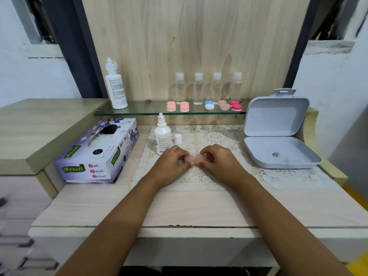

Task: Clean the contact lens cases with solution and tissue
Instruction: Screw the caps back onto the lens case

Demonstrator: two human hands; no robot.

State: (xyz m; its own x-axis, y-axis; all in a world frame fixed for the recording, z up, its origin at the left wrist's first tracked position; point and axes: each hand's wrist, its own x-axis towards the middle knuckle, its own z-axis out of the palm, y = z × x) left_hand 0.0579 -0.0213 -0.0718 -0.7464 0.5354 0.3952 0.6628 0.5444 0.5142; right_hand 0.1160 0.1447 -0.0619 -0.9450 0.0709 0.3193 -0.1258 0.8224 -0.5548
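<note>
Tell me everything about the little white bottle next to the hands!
The little white bottle looks like plastic, with a round body and a narrow dropper tip on top, uncovered. A label with tiny print wraps its front. It stands upright on the lace mat, right of the tissue box. A small white cap stands apart just to its right. The left hand is right in front of its base; whether they touch cannot be told.

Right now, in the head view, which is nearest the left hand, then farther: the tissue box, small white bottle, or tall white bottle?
From the left hand, gripping the pink case:
1. Small white bottle, just behind, on the mat.
2. Tissue box, to the left.
3. Tall white bottle, on the glass shelf.
</note>
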